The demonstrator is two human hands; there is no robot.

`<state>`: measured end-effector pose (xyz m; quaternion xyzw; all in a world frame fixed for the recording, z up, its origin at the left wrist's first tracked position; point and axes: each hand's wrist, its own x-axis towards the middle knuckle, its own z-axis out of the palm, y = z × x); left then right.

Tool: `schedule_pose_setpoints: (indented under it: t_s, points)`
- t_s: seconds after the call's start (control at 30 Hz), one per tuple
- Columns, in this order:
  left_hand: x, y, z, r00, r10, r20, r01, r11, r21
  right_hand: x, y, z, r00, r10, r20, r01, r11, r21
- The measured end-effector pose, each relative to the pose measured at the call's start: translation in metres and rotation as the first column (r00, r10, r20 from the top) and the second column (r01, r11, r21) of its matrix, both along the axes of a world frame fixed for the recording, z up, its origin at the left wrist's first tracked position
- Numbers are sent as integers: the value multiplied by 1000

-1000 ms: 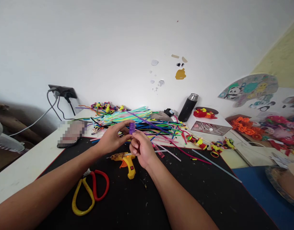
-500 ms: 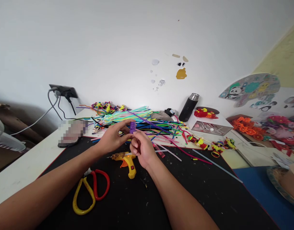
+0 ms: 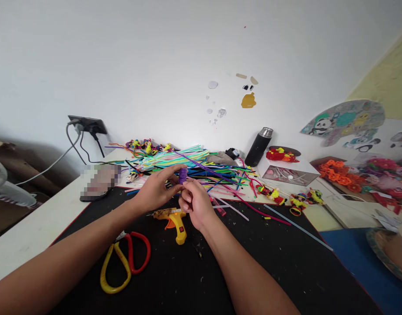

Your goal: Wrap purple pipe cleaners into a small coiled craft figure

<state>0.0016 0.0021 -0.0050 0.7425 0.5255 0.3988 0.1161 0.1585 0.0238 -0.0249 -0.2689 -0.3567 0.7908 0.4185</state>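
A small purple piece of coiled pipe cleaner [image 3: 183,176] is held up between my two hands, above the back part of the black mat [image 3: 253,267]. My left hand [image 3: 158,188] pinches it from the left with thumb and fingers. From the right, the thumb and fingertips of my right hand [image 3: 197,201] close on its lower end. Just below the hands lies a yellow hot glue gun [image 3: 177,223], its nozzle to the left. Scissors [image 3: 117,271] with one red and one yellow handle rest nearer to me, by my left forearm.
Behind my hands spreads a pile of coloured pipe cleaners [image 3: 174,157]. A black flask [image 3: 259,146] and a white box [image 3: 288,173] stand at the back right. Small colourful figures [image 3: 299,202] lie beside the box. A phone-like, blurred object [image 3: 100,181] lies at left.
The purple piece has tilted slightly between my fingers, showing more of its ridged side. Both hands stay in nearly the same place.
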Motion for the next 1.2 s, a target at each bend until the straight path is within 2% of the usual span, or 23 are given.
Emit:
schedule_pose_setpoints:
  t_s: [0.33, 0.93, 1.2]
  points:
    - [-2, 2, 3, 997, 21, 71, -19, 999, -30, 0, 0, -2, 999, 29, -34, -28, 999, 25]
    - [-4, 4, 2, 996, 26, 84, -20, 997, -73, -1, -1, -1, 999, 31, -34, -30, 999, 31]
    - [-5, 4, 2, 998, 26, 63, -24, 999, -31, 0, -1, 1, 999, 40, -36, -39, 999, 32]
